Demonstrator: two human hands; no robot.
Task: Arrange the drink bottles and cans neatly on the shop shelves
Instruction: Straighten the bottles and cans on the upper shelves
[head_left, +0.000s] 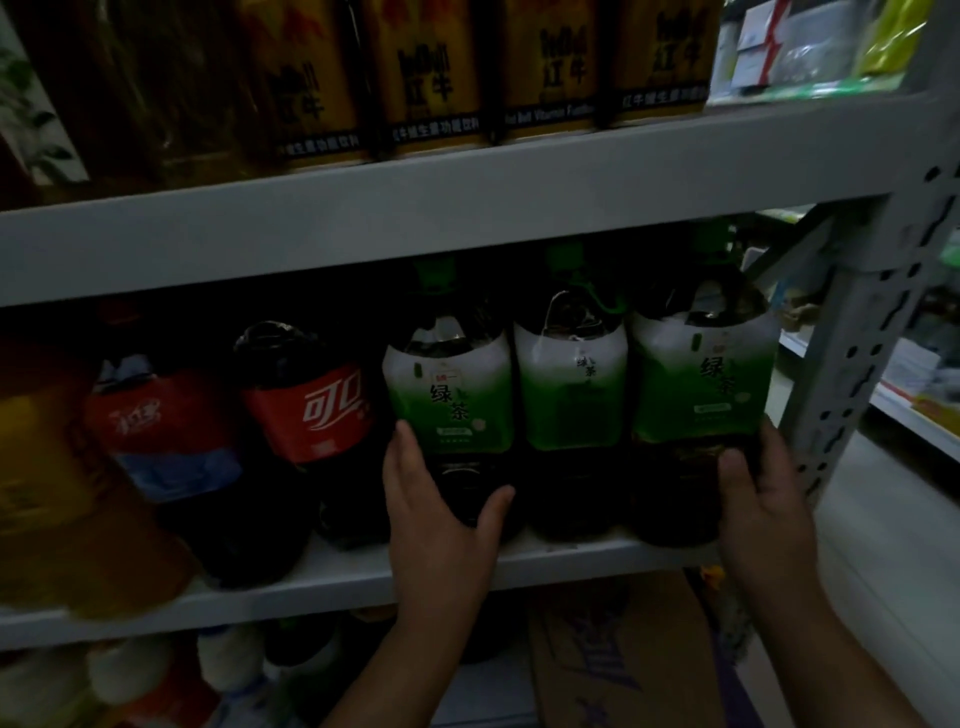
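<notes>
Left hand (436, 499) cups leftmost large green-label tea bottle (452, 395); right hand (763, 488) cups rightmost one (701, 374). Press inward evenly, labels forward.

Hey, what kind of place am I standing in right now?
Most likely a small shop's drinks aisle. Grey metal shelving holds a row of green tea bottles, a cola bottle and cases of gold energy drink cans, with a cardboard box stored underneath.
</notes>
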